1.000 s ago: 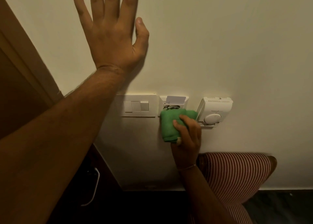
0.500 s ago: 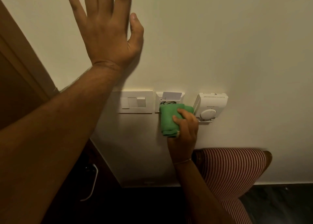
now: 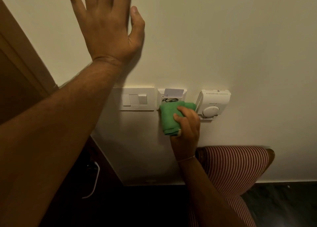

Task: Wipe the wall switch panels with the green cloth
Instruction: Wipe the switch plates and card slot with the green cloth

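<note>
The green cloth is bunched and gripped in the right hand, fingers clenched around it, and is pressed against the lower part of the key-card panel on the wall. A pale card is seated in that panel's slot; a black scrawled mark is seen just above the cloth, but cannot be read. The three-rocker switch panel is mounted just left, uncovered. A white thermostat with a round dial is fixed just right; its small lettering is illegible. The left hand is laid flat on the wall above, fingers spread, grasping nothing. A striped chair is placed below.
</note>
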Demonstrator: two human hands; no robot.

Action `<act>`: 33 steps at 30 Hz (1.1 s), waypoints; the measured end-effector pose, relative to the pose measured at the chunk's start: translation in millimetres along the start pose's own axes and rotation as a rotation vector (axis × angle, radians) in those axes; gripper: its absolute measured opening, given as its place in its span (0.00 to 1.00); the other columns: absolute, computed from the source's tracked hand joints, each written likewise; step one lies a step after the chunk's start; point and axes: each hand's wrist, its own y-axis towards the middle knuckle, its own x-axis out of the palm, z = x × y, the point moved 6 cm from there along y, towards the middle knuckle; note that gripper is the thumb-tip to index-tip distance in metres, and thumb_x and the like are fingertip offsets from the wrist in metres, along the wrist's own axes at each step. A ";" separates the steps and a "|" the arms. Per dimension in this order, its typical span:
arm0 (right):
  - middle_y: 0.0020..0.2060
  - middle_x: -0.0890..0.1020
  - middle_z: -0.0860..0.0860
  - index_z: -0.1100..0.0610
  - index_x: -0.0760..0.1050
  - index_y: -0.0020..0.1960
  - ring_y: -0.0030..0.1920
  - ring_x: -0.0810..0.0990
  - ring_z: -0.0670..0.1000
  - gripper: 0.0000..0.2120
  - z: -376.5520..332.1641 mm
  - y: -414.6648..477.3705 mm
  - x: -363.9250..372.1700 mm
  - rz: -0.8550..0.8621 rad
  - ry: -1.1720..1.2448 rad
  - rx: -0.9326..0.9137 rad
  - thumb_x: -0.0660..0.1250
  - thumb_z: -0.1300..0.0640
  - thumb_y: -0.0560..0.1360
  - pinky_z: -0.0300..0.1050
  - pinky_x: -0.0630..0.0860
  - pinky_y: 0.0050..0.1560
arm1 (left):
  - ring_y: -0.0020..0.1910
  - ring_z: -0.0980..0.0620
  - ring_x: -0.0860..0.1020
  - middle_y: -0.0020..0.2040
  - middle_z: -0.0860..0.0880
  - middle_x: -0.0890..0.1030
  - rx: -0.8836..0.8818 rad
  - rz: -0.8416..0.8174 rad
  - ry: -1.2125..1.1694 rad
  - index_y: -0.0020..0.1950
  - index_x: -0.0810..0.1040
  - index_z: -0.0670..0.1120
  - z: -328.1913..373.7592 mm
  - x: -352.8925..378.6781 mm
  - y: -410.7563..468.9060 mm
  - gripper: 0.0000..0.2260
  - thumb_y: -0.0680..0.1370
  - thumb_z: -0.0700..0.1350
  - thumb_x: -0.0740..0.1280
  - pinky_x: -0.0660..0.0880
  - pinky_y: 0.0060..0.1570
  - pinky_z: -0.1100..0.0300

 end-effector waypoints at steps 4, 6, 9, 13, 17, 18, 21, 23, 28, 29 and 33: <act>0.60 0.85 0.61 0.57 0.76 0.57 0.66 0.79 0.60 0.22 -14.9 1.5 10.3 -0.044 0.051 -0.041 0.83 0.64 0.70 0.57 0.76 0.72 | 0.78 0.27 0.66 0.79 0.33 0.69 -0.012 -0.022 -0.012 0.82 0.68 0.41 -0.8 1.9 -0.7 0.26 0.87 0.53 0.58 0.59 0.74 0.20; 0.61 0.85 0.59 0.58 0.79 0.57 0.65 0.81 0.61 0.18 -30.8 2.2 22.8 -0.137 0.075 -0.129 0.82 0.61 0.72 0.55 0.77 0.71 | 0.78 0.26 0.65 0.79 0.32 0.67 -0.037 -0.047 -0.040 0.82 0.67 0.40 -2.4 4.2 -2.1 0.27 0.88 0.54 0.56 0.58 0.74 0.19; 0.62 0.85 0.59 0.60 0.81 0.56 0.64 0.83 0.61 0.14 -38.6 5.0 29.7 -0.199 0.074 -0.204 0.80 0.60 0.74 0.56 0.81 0.66 | 0.78 0.25 0.65 0.79 0.31 0.67 -0.040 -0.036 -0.034 0.82 0.66 0.40 -3.1 5.0 -2.9 0.26 0.88 0.53 0.57 0.59 0.73 0.19; 0.62 0.85 0.59 0.56 0.76 0.59 0.65 0.83 0.63 0.23 -14.0 6.0 7.3 -0.106 -0.002 -0.092 0.83 0.62 0.71 0.52 0.74 0.75 | 0.76 0.25 0.68 0.78 0.32 0.70 -0.002 0.014 -0.004 0.81 0.69 0.40 -1.4 3.3 -0.3 0.25 0.87 0.52 0.60 0.61 0.71 0.18; 0.61 0.85 0.60 0.56 0.75 0.59 0.65 0.81 0.59 0.27 -3.6 5.5 0.7 -0.013 -0.016 -0.003 0.86 0.63 0.68 0.55 0.78 0.70 | 0.75 0.27 0.70 0.77 0.34 0.73 0.035 0.064 0.022 0.80 0.71 0.41 -0.4 3.1 0.4 0.24 0.86 0.51 0.62 0.62 0.70 0.20; 0.61 0.85 0.60 0.57 0.76 0.59 0.65 0.81 0.58 0.27 -8.8 5.1 5.6 -0.021 0.004 -0.030 0.86 0.63 0.67 0.53 0.76 0.72 | 0.75 0.27 0.71 0.76 0.34 0.73 0.039 0.071 0.018 0.80 0.71 0.41 -0.1 3.5 0.7 0.24 0.86 0.51 0.62 0.63 0.70 0.19; 0.63 0.85 0.58 0.56 0.77 0.60 0.63 0.83 0.60 0.24 -31.2 6.5 27.6 -0.117 0.056 -0.147 0.85 0.60 0.69 0.50 0.74 0.72 | 0.74 0.26 0.71 0.76 0.33 0.73 0.036 0.088 0.010 0.80 0.71 0.41 -1.4 4.0 0.0 0.24 0.87 0.52 0.61 0.64 0.70 0.18; 0.64 0.84 0.56 0.55 0.77 0.60 0.63 0.82 0.58 0.22 -40.6 9.0 37.1 -0.149 0.039 -0.223 0.83 0.58 0.72 0.53 0.79 0.65 | 0.75 0.26 0.70 0.76 0.32 0.72 0.021 0.072 -0.007 0.80 0.70 0.41 -3.0 6.0 -1.4 0.24 0.88 0.53 0.58 0.64 0.69 0.18; 0.68 0.79 0.52 0.54 0.77 0.60 0.67 0.78 0.58 0.17 -12.3 8.8 13.2 -0.061 -0.035 -0.168 0.78 0.58 0.75 0.55 0.77 0.67 | 0.75 0.24 0.69 0.76 0.31 0.72 0.016 0.043 -0.009 0.80 0.70 0.39 -3.6 5.9 -0.6 0.25 0.87 0.51 0.61 0.63 0.69 0.17; 0.68 0.79 0.53 0.54 0.76 0.59 0.67 0.78 0.59 0.16 -3.5 8.2 6.9 -0.020 -0.043 -0.121 0.78 0.59 0.75 0.54 0.76 0.69 | 0.75 0.25 0.70 0.76 0.32 0.72 0.019 0.044 -0.002 0.80 0.70 0.40 -3.3 5.4 -0.5 0.25 0.87 0.52 0.61 0.63 0.69 0.17; 0.65 0.80 0.57 0.57 0.77 0.58 0.67 0.78 0.60 0.15 0.0 9.1 6.8 0.053 -0.017 -0.048 0.78 0.60 0.74 0.56 0.79 0.68 | 0.74 0.25 0.70 0.76 0.32 0.72 0.025 0.053 -0.004 0.80 0.70 0.40 -3.3 8.7 -0.3 0.24 0.88 0.52 0.59 0.64 0.69 0.18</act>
